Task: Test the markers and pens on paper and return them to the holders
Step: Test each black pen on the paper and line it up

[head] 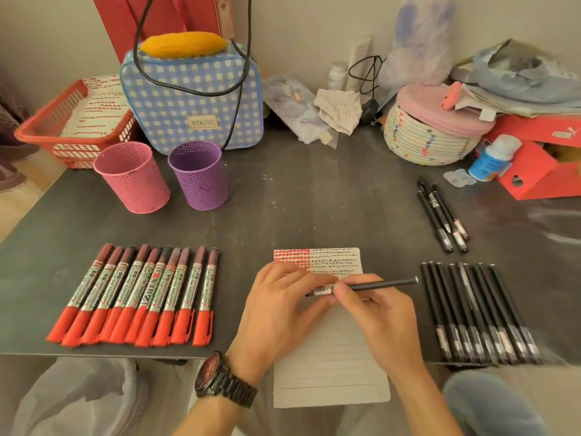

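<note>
The bench (298, 199) is bare through its middle, between the holders at the back and the paper (330, 372) in front. The lined paper overhangs the near edge, its top rows filled with red and black marks. Above it, both hands hold one black pen (383, 284) level. The left hand (276, 309) curls its fingers round the labelled end, and the right hand (377, 316) pinches the barrel between thumb and fingers. A row of red-capped markers (135, 294) lies to the left, caps close to the near edge. A row of black pens (481, 313) lies to the right and reaches that edge. Three more pens (443, 215) lie apart behind it.

The pink holder (132, 177) and purple holder (199, 176) stand upright side by side at back left, just apart. Behind them a red basket (47, 127) holds sheets marked in red, beside a blue gingham bag (191, 99). A woven basket (430, 136) at back right carries a pink lid.
</note>
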The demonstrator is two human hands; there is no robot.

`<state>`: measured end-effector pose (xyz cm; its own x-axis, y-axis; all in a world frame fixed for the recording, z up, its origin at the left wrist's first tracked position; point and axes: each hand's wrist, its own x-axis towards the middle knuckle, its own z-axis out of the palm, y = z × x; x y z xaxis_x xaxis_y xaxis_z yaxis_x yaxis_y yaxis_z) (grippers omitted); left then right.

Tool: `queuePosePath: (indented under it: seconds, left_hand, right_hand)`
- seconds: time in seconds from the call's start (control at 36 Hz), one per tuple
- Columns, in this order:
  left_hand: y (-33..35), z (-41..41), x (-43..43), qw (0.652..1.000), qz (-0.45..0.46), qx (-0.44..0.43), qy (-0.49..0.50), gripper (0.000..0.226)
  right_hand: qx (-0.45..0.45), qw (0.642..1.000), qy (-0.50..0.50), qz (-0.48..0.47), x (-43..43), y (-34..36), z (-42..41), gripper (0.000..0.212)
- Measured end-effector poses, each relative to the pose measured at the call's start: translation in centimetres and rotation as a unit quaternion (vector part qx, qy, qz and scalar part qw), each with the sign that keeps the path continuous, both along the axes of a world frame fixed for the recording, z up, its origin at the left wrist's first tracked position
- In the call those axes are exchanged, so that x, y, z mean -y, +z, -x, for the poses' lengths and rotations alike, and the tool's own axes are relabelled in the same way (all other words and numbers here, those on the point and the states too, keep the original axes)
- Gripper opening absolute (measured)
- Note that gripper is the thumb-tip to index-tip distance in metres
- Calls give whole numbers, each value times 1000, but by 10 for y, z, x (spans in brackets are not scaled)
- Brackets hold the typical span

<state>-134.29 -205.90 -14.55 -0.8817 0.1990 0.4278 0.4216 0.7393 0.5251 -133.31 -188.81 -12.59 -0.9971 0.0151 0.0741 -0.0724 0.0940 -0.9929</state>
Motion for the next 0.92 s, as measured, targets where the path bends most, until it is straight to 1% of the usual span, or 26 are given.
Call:
queuePosePath:
  seconds: [0.03,0.08,0.14,0.25,0.33,0.39,0.47,0.53,0.58,0.67,0.75,0.78,0.83,0.86,0.92]
  left_hand:
    - [-1,0,0,1000,1,-2,1,27]
    - [-2,-1,1,1000,13,1,2,26]
    - [-1,-2,0,999,31,10,3,28]
    - [4,-4,-2,998,51,29,14,33]
    - [6,-7,-3,999,30,37,14,31]
    - [6,-8,-3,999,14,45,10,32]
    - [7,-9,-4,999,26,41,16,47]
    - [8,-8,-4,998,37,40,35,59]
    - [8,-6,-4,998,31,36,50,64]
    - [6,-4,-4,999,36,8,33,60]
    - [1,-3,-5,997,59,-8,50,51]
    - [0,-3,-5,996,63,-8,60,47]
    - [-2,-2,-5,996,62,10,70,39]
    - [-3,-2,-5,996,57,26,71,37]
    - [-4,-1,-5,995,52,57,67,42]
  right_hand:
    - [-10,1000,2,-4,0,0,0,7]
    - [-19,1000,-16,6,-1,1,0,10]
    - [-15,999,-34,20,-3,1,-1,11]
    - [-18,1000,-25,2,-4,0,-1,10]
    - [-14,999,-16,28,-4,-2,0,16]
    - [-5,999,6,38,-6,-3,0,14]
    - [-4,998,34,43,-10,-5,1,13]
    - [-7,998,29,59,-13,-5,2,17]
    - [-11,997,30,75,-15,-4,2,14]
    - [-1,993,28,119,-17,-3,2,15]
    - [42,974,-1,223,-22,4,6,18]
    - [55,969,-14,241,-24,7,7,17]
    - [64,966,-41,245,-26,8,11,11]
    - [60,968,-54,237,-26,9,13,12]
    - [50,974,-77,207,-25,11,18,17]
